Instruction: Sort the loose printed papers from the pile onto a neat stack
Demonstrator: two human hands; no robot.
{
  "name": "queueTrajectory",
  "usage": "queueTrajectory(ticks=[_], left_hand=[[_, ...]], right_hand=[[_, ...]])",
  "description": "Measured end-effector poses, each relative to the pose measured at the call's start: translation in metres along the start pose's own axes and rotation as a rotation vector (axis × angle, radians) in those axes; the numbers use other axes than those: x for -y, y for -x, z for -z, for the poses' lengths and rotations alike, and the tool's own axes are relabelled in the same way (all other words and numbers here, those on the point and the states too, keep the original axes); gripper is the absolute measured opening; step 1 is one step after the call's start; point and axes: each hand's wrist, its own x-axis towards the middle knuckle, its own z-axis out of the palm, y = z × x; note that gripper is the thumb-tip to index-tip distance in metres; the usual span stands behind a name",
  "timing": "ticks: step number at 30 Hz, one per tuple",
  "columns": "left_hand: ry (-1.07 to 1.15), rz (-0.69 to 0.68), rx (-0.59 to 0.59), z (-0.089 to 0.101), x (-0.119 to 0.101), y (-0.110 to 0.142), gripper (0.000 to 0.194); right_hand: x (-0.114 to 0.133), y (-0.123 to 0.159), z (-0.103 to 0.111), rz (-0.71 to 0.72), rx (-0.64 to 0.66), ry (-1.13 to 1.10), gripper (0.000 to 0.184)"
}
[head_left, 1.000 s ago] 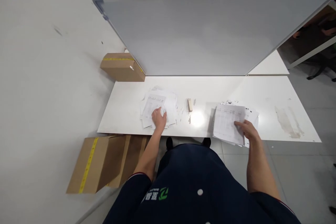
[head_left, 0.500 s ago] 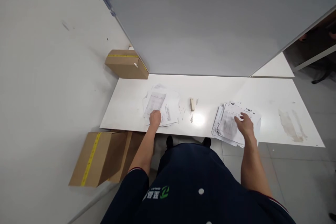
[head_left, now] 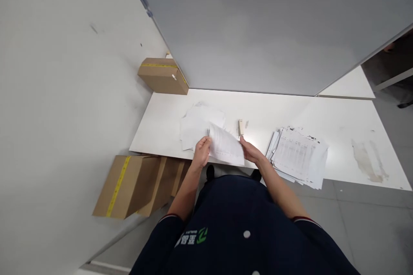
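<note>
A printed sheet of paper (head_left: 226, 145), bowed upward, hangs over the front part of the white table between my two hands. My left hand (head_left: 202, 151) pinches its left edge, and my right hand (head_left: 250, 150) grips its right edge. Whether it is one sheet or more, I cannot tell. Behind my left hand lies a loose spread of papers (head_left: 196, 122). To the right of my right hand is a thicker, uneven pile of printed papers (head_left: 297, 154), partly over the table's front edge. A small cream-coloured block-like object (head_left: 240, 127) lies just beyond my right hand.
A whiteboard (head_left: 245, 43) stands upright along the back of the white table (head_left: 342, 116). One cardboard box (head_left: 163, 78) with yellow tape sits at the back left corner. Another cardboard box (head_left: 129, 189) is below the table's left end, by the wall.
My right hand has moved left from the right pile to the sheet. My left hand has shifted right and lifted paper off the left spread, now held between both hands.
</note>
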Motion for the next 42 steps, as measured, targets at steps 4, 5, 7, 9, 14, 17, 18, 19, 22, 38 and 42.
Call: queueTrajectory(ticks=[4, 5, 7, 9, 14, 17, 18, 19, 22, 38, 42], left_hand=[[-0.108, 0.089, 0.124, 0.002, 0.02, 0.009, 0.028], [-0.236, 0.088, 0.131, 0.008, 0.026, 0.006, 0.029], [-0.59, 0.036, 0.061, 0.023, 0.039, -0.007, 0.031], [-0.954, -0.111, -0.13, 0.039, 0.051, -0.024, 0.03], [-1.411, -0.169, -0.281, 0.069, 0.079, -0.059, 0.055], [-1.511, -0.239, -0.226, 0.078, 0.088, -0.065, 0.044], [-1.535, -0.262, -0.209, 0.08, 0.089, -0.065, 0.039], [-1.556, -0.273, -0.191, 0.081, 0.089, -0.065, 0.035], [-1.575, -0.234, -0.146, 0.08, 0.086, -0.067, 0.028], [-0.973, -0.575, 0.186, -0.006, 0.026, 0.018, 0.017], [-1.075, -0.675, 0.428, -0.032, 0.04, 0.033, 0.02]], right_hand=[[-0.004, -0.004, -0.003, 0.007, 0.128, -0.212, 0.035], [-0.005, -0.003, -0.001, 0.031, 0.087, -0.235, 0.032], [-0.007, -0.001, 0.003, 0.071, -0.04, -0.248, 0.029], [-0.009, 0.001, 0.007, 0.069, -0.165, -0.213, 0.027], [-0.016, 0.007, 0.009, 0.011, -0.224, -0.182, 0.023], [-0.02, 0.008, 0.008, 0.006, -0.228, -0.216, 0.024], [-0.021, 0.008, 0.008, 0.005, -0.242, -0.22, 0.025], [-0.021, 0.008, 0.008, 0.005, -0.254, -0.223, 0.024], [-0.021, 0.007, 0.007, 0.011, -0.272, -0.231, 0.021], [0.003, -0.004, -0.008, 0.015, -0.302, -0.221, 0.01], [0.006, -0.001, -0.01, -0.021, -0.27, -0.187, 0.019]])
